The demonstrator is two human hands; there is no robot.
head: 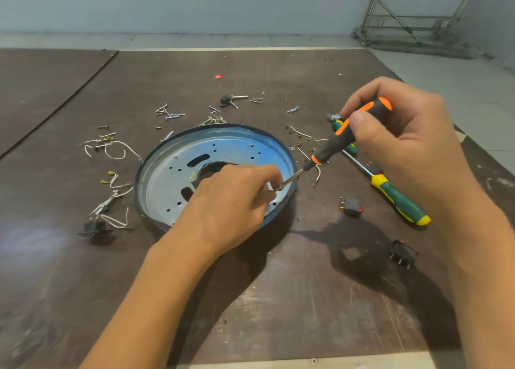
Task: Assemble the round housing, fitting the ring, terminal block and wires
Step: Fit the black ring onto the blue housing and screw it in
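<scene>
You are in a plain workshop or repair corner, not a home room. The dark, scratched plywood tabletop (278,299) is strewn with loose screws (167,112), short white wires (111,151) with brass ends, small black switches (404,253) and a green-and-yellow screwdriver (401,198). Beyond it you see a bare pale floor and wall, with a metal frame (404,20) standing in the far right corner.
</scene>
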